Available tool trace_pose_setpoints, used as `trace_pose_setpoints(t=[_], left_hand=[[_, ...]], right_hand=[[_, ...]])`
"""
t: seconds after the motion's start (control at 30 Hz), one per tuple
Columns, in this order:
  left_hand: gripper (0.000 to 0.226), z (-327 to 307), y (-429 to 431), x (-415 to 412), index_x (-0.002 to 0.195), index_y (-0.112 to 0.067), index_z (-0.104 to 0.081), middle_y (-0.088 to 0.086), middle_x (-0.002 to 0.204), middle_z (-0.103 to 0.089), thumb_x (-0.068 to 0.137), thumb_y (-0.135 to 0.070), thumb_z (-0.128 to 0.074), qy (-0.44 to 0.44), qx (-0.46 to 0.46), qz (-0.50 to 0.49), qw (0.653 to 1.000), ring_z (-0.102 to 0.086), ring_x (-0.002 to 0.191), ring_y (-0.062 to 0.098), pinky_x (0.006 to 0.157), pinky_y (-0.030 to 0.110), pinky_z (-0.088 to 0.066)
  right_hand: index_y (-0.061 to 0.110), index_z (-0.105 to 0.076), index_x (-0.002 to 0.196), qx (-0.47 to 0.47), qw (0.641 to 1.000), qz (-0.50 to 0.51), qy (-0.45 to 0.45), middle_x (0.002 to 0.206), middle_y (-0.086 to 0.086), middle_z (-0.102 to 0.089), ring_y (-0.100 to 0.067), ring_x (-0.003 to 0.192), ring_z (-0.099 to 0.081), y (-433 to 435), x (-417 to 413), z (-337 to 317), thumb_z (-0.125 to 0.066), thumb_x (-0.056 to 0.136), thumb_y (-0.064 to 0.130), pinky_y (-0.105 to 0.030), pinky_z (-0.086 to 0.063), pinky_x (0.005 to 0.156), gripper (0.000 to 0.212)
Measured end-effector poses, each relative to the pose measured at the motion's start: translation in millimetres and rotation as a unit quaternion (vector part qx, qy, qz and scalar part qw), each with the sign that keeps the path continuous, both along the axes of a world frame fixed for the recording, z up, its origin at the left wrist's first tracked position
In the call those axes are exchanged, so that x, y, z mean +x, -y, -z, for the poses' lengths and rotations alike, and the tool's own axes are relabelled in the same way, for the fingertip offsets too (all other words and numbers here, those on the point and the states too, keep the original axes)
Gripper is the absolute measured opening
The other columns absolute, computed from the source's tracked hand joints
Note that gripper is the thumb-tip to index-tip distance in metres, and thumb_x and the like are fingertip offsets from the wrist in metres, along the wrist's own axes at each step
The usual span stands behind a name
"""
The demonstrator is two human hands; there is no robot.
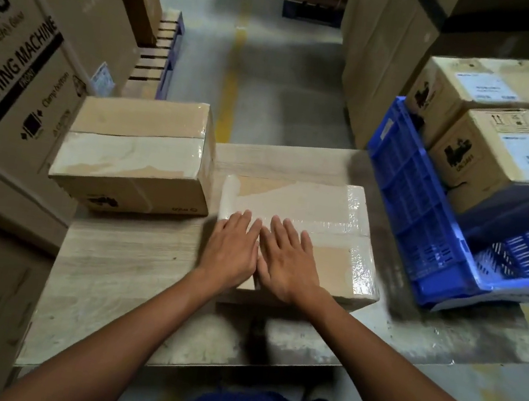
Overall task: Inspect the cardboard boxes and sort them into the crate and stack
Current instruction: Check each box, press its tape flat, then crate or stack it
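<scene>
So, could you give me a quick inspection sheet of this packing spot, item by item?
Surface: pale wooden table.
Job's things: taped box under the hands; second box to its left; blue crate on the right holding two labelled boxes.
Clutter: nothing seen.
Hands: left hand and right hand lie flat, side by side, on the taped box.
Cables: nothing seen.
Surroundings: washing machine carton on the left; pallet and yellow floor line beyond.

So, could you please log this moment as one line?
left hand: flat on taped box | right hand: flat on taped box | second box: table, left side | crate: two labelled boxes
</scene>
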State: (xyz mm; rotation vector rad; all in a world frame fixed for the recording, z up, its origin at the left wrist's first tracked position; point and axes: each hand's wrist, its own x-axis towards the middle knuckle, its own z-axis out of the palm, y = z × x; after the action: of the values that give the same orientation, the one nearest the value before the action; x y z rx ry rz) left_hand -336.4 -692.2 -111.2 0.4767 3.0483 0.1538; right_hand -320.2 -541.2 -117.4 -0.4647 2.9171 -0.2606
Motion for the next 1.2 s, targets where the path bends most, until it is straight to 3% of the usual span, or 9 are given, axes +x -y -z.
trace_pose_setpoints(t=[0.13, 0.27, 0.43, 0.57, 0.73, 0.9, 1.0, 1.1, 1.2], left_hand=[[0.027, -13, -8, -28, 0.109, -0.017, -0.064, 0.005, 0.110, -0.057, 0.095, -0.029, -0.044, -0.054, 0.031, -0.024, 0.998, -0.048, 0.104, 0.023, 0.091, 0.039, -0.041], [0.042, -12, -20, -57, 0.138, -0.017, -0.050, 0.015, 0.154, -0.034, 0.099, -0.033, -0.044, -0.009, 0.067, -0.014, 0.998, -0.028, 0.143, 0.031, 0.116, 0.044, -0.028], [0.059, 1, -51, -55, 0.158, -0.025, -0.010, 0.003, 0.167, 0.003, 0.104, -0.041, -0.028, 0.052, 0.055, -0.008, 0.997, 0.008, 0.153, 0.022, 0.123, 0.051, -0.001], [0.062, 4, -56, -61, 0.158, -0.024, -0.008, 0.006, 0.167, 0.006, 0.103, -0.043, -0.028, 0.066, 0.020, -0.021, 0.997, 0.009, 0.153, 0.025, 0.121, 0.056, -0.001], [0.061, -2, -79, -57, 0.158, -0.026, -0.009, 0.011, 0.166, 0.005, 0.104, -0.051, -0.023, 0.087, 0.015, -0.014, 0.996, 0.008, 0.153, 0.030, 0.119, 0.059, -0.001], [0.056, -1, -116, -47, 0.158, -0.024, -0.010, 0.010, 0.166, 0.002, 0.106, -0.038, -0.021, 0.082, 0.042, 0.023, 0.995, 0.006, 0.153, 0.027, 0.122, 0.055, -0.001], [0.057, 1, -115, -44, 0.159, -0.024, -0.009, 0.011, 0.166, 0.003, 0.106, -0.038, -0.024, 0.080, 0.025, 0.023, 0.996, 0.006, 0.153, 0.027, 0.122, 0.054, -0.002], [0.054, -7, -113, -43, 0.156, -0.019, -0.022, 0.013, 0.165, -0.009, 0.105, -0.033, -0.030, 0.064, 0.020, 0.043, 0.997, -0.005, 0.153, 0.029, 0.123, 0.051, -0.009], [0.055, -9, -119, -16, 0.154, -0.014, -0.029, 0.013, 0.163, -0.020, 0.100, -0.025, -0.036, 0.058, 0.039, 0.082, 0.994, -0.013, 0.152, 0.028, 0.123, 0.044, -0.011]], right_hand=[[0.020, -0.053, 0.130, 0.008, 0.999, -0.049, -0.020, 0.139, -0.008, -0.047, -0.032, 0.120, -0.044, -18, -36, -19, -0.033, 0.086, 0.060, -0.043, -0.037, 0.088, 0.063], [0.025, -0.034, 0.149, 0.045, 0.999, -0.003, -0.004, 0.154, -0.009, -0.032, -0.031, 0.141, -0.027, -42, -66, -26, -0.049, 0.092, 0.060, -0.050, -0.030, 0.108, 0.068], [0.027, 0.006, 0.160, 0.071, 0.996, 0.039, 0.048, 0.166, -0.005, 0.017, -0.031, 0.152, 0.017, -68, -64, -10, -0.017, 0.092, 0.076, -0.061, 0.003, 0.121, 0.087], [0.029, -0.004, 0.161, 0.057, 0.996, 0.026, 0.065, 0.168, -0.002, 0.008, -0.030, 0.154, 0.006, -73, -77, -20, -0.036, 0.093, 0.071, -0.059, -0.006, 0.122, 0.086], [0.025, -0.042, 0.149, -0.007, 0.999, 0.031, 0.038, 0.162, -0.002, -0.027, -0.024, 0.148, -0.025, -99, -83, -35, -0.058, 0.094, 0.047, -0.045, -0.031, 0.115, 0.061], [0.027, -0.004, 0.160, 0.031, 0.994, 0.090, 0.050, 0.167, -0.010, 0.008, -0.028, 0.154, 0.008, -106, -56, -14, -0.026, 0.106, 0.037, -0.056, -0.003, 0.123, 0.059], [0.026, 0.001, 0.160, 0.025, 0.995, 0.085, 0.042, 0.167, -0.010, 0.012, -0.027, 0.153, 0.013, -109, -50, -10, -0.020, 0.108, 0.040, -0.054, 0.003, 0.122, 0.058], [0.024, -0.015, 0.160, 0.015, 0.994, 0.094, 0.057, 0.168, -0.008, -0.002, -0.029, 0.155, 0.000, -109, -48, -18, -0.023, 0.107, 0.039, -0.052, -0.008, 0.123, 0.055], [0.018, -0.056, 0.133, -0.012, 0.993, 0.119, -0.007, 0.150, -0.008, -0.046, -0.029, 0.143, -0.037, -105, -21, -23, -0.027, 0.097, 0.032, -0.046, -0.035, 0.114, 0.048]])
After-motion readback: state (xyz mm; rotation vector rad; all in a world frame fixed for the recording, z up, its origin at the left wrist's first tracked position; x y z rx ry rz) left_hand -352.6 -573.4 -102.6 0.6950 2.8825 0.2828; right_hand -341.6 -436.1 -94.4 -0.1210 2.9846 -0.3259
